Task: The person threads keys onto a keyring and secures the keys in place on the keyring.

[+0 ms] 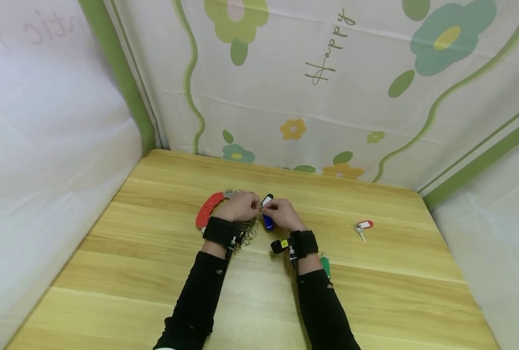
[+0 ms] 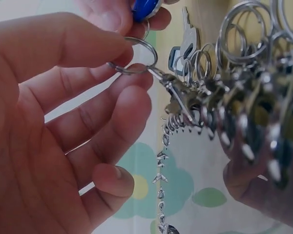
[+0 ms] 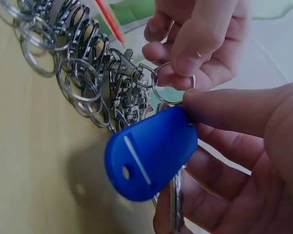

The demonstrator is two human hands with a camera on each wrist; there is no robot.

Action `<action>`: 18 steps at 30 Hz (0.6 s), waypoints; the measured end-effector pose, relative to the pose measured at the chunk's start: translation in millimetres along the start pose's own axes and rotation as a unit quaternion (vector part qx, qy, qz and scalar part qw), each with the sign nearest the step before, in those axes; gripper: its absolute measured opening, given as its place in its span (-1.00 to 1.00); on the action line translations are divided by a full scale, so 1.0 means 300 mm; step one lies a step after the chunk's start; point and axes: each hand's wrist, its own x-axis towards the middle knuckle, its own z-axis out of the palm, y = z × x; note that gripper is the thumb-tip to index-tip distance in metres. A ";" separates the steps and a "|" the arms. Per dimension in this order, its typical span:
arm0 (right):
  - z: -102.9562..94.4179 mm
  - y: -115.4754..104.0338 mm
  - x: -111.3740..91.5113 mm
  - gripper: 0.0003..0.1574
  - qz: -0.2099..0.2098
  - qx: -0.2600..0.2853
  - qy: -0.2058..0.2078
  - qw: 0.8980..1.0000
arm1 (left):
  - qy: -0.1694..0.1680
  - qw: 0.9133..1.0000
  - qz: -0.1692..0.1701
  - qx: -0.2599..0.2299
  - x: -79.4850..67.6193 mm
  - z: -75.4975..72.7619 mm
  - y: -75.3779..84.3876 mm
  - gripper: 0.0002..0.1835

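My left hand (image 1: pixel 239 206) pinches a metal split ring (image 2: pixel 155 54) between thumb and forefinger. The ring hangs from a swivel clasp (image 2: pixel 180 95), one of several clasps with rings (image 3: pixel 80 85) bunched beside the hand. A red curved handle (image 1: pixel 207 212) lies just left of that hand, partly covered by it. My right hand (image 1: pixel 283 214) pinches the end of a blue key tag (image 3: pixel 158 146) right at the same ring. A silver key (image 3: pixel 176 200) hangs behind the blue tag, against the curled right fingers. Both hands meet close over the wooden table (image 1: pixel 154 272).
A key with a black-framed tag (image 1: pixel 266 200) lies just beyond the hands. Farther right is a key with a red tag (image 1: pixel 364 224). A green tag (image 1: pixel 325 265) shows beside the right forearm. Printed white cloth (image 1: pixel 259 97) walls the table's back and sides.
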 end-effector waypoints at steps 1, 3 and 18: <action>0.002 -0.002 0.001 -0.82 0.001 0.001 0.000 1.000 | 0.000 1.000 0.000 -0.004 -0.002 -0.001 -0.001 -0.81; 0.003 -0.004 0.000 -0.82 0.003 0.004 0.003 1.000 | 0.001 1.000 0.003 -0.006 -0.005 -0.003 -0.003 -0.79; 0.004 -0.016 -0.010 -0.85 -0.005 0.011 0.001 1.000 | 0.029 1.000 0.003 -0.001 0.000 0.006 -0.009 -0.93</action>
